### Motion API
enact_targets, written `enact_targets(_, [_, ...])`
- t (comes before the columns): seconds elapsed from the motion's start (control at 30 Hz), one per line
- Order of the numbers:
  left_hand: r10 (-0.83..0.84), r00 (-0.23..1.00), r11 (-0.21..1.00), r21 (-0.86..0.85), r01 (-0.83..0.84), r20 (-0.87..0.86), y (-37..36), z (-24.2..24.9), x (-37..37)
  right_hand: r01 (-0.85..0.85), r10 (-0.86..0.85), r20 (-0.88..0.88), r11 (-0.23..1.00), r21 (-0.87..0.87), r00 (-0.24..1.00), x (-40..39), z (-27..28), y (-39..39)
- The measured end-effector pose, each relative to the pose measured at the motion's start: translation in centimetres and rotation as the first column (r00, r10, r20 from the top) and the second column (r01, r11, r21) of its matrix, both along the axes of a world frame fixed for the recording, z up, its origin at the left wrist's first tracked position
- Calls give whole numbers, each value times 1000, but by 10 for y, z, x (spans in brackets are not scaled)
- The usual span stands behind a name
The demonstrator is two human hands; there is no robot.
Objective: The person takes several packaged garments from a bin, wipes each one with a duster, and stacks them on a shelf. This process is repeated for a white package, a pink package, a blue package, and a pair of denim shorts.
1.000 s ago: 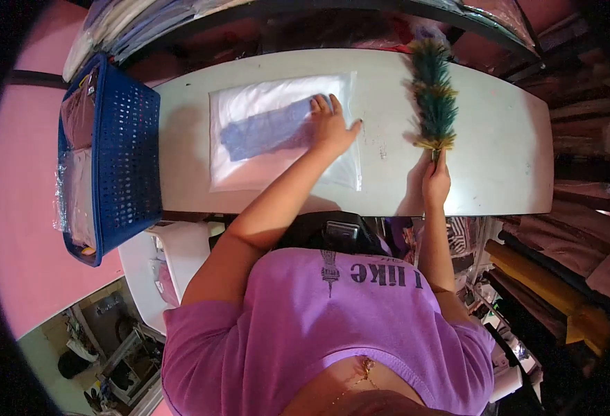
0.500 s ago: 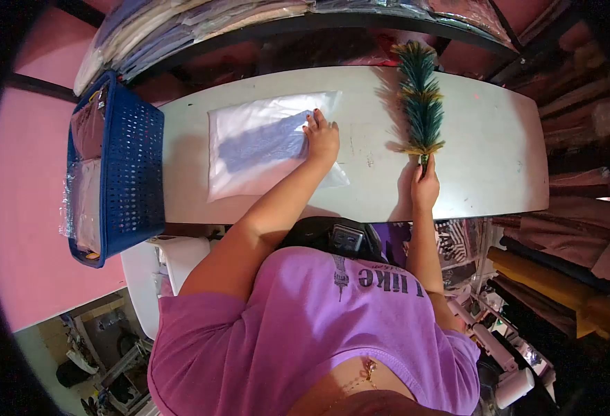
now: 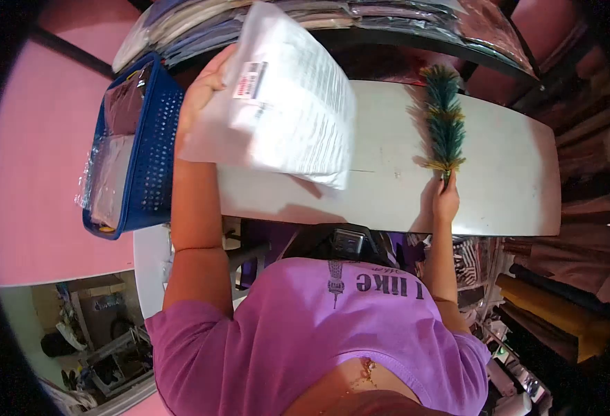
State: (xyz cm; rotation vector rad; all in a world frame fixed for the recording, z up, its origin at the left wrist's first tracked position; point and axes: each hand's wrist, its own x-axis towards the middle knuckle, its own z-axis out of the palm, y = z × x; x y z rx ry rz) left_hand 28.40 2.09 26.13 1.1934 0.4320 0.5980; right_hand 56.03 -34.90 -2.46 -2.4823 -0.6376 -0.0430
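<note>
My left hand (image 3: 204,87) grips the left edge of a white plastic package (image 3: 294,111), lifted above the table's left part. The package is tilted, with a printed label showing near its left side, and looks slightly blurred. Part of my left hand is hidden behind the clear edge. On the right, my right hand (image 3: 446,202) is closed round the stem of a green tinsel-like branch (image 3: 446,128) with yellowish tips. The branch points toward the far edge of the white table (image 3: 499,166).
A blue perforated basket (image 3: 159,139) with plastic-wrapped items stands left of the table. Behind the table, a shelf holds stacked wrapped fabrics (image 3: 402,17). Folded dark and mustard fabrics (image 3: 554,305) lie at the right.
The package has risen from the table and now shows its labelled side. My left hand has moved left and up, from resting on it to gripping its edge. My right hand still holds the branch.
</note>
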Motion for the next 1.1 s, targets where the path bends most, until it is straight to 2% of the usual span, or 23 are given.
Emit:
enact_targets(0.07, [57, 998, 998, -4, -57, -10, 24, -13, -43, 20, -20, -1, 1000, 9, 1000, 0, -2, 0])
enact_targets(0.13, [113, 993, 993, -17, -113, -19, 51, -49, -91, -6, 6, 21, 1000, 23, 1000, 3, -8, -3])
enact_targets(0.17, [347, 883, 927, 257, -273, -315, 67, -75, -119, -15, 14, 16, 999, 32, 1000, 4, -7, -4])
enact_targets(0.2, [590, 634, 784, 541, -304, -500, 78, -100, -138, -22, 22, 12, 999, 41, 1000, 2, -5, -1])
enact_targets(0.23, [593, 630, 786, 533, -314, -502, 81, -125, -149, 0, 3, -48, 998, 64, 999, -4, 11, 2])
enact_targets(0.27, [665, 576, 681, 702, -208, -475, 82, -148, -159, -10, 12, -45, 999, 53, 999, -4, 10, 3])
enact_targets(0.3, [730, 531, 550, 831, -81, -431, 82, -162, -166, 16, -3, -153, 996, 87, 988, 1, 6, 1])
enact_targets(0.33, [730, 527, 525, 851, -27, -434, 68, -169, -156, 49, -17, -259, 992, 116, 966, 7, 0, -2])
enact_targets(0.37, [731, 524, 499, 866, 26, -437, 47, -176, -136, -39, 60, -70, 960, 278, 996, 13, -28, -7])
enact_targets(0.4, [759, 518, 405, 909, 99, -395, 30, -198, -118, -45, 66, -68, 963, 265, 996, 8, -24, -5])
enact_targets(0.43, [782, 515, 306, 936, 173, -351, 12, -220, -100, 72, 34, -298, 939, 337, 954, -2, -15, -1])
enact_targets(0.47, [753, 507, 338, 908, 248, -419, -14, -220, -81, 206, 18, -513, 903, 376, 858, -15, -2, 6])
enact_targets(0.53, [654, 505, 389, 824, 413, -562, -45, -229, -64, 268, 69, -601, 851, 453, 796, -45, 29, 21])
enact_targets(0.6, [647, 543, 400, 845, 356, -535, -53, -260, -68, 217, 129, -592, 852, 476, 795, -65, 39, 30])
enact_targets(0.73, [608, 572, 445, 833, 329, -551, -46, -249, -64, 123, 182, -596, 892, 434, 782, -104, 58, 50])
enact_targets(0.83, [596, 654, 319, 885, 339, -466, -44, -217, -62, 89, 167, -570, 915, 394, 805, -115, 53, 54])
enact_targets(0.87, [587, 656, 324, 880, 347, -474, -43, -227, -68, 98, 157, -575, 917, 386, 803, -121, 50, 53])
enact_targets(0.93, [532, 599, 444, 799, 405, -599, -47, -247, -75, 182, 93, -612, 910, 372, 785, -125, 49, 50])
enact_targets(1.1, [456, 670, 463, 799, 383, -586, -29, -252, -82, 283, 23, -642, 885, 369, 766, -136, 53, 41])
